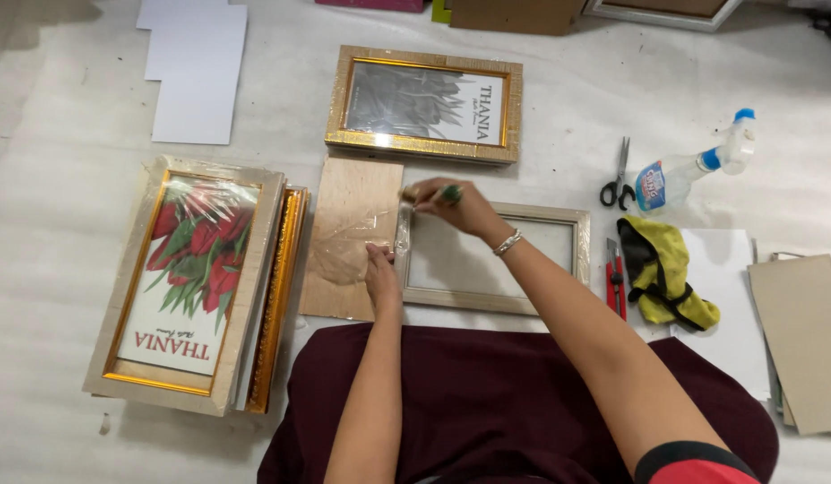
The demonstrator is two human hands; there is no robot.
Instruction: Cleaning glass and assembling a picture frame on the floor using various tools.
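Empty pale frame (559, 269) on the floor (66, 134), beside a wooden backing board (353, 233).
Right hand (456, 204) pinches a green-handled tool (449, 192) at its top-left corner; left hand (381, 273) presses flat there. Light, rigid; best held by its rails.

**Lighting and image quality**

We find even, bright overhead light and soft, faint shadows. Glare marks the glass of the upper frame (423, 103) and the plastic wrap (206, 202) on the left stack. Focus is sharp; corners dim slightly.
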